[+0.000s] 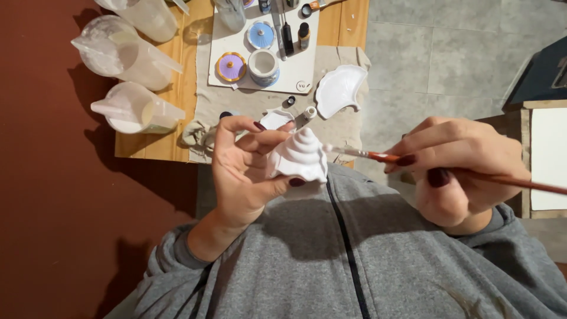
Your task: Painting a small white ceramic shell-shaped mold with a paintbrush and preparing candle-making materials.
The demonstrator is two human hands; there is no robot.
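Left hand [242, 171]: closed around a white swirl cone [299, 155], thumb under its rim, fingers curled over the back. The cone is matte, plaster-like, ridged in a spiral that tapers to a rounded tip pointing toward the right hand. It is held in the air above the grey zip top [348, 260], just clear of the table edge.

Right hand [458, 171]: pinched shut on a thin brush [413, 160] with a red-brown glossy handle and a metal ferrule. The pale brush tip meets the cone's side near the tip.

On the wooden table [189, 88] a beige cloth [248, 103] lies rumpled. On it rests a white fan-shaped dish [339, 88], smooth with a scalloped edge, and a smaller white piece [276, 118] near the left fingers. A white sheet [295, 65] carries a purple disc with a gold rim [231, 66], a blue disc [260, 35] and a small round pot [263, 66]. Three translucent plastic jugs [133, 107] with spouts stand at the table's left edge.
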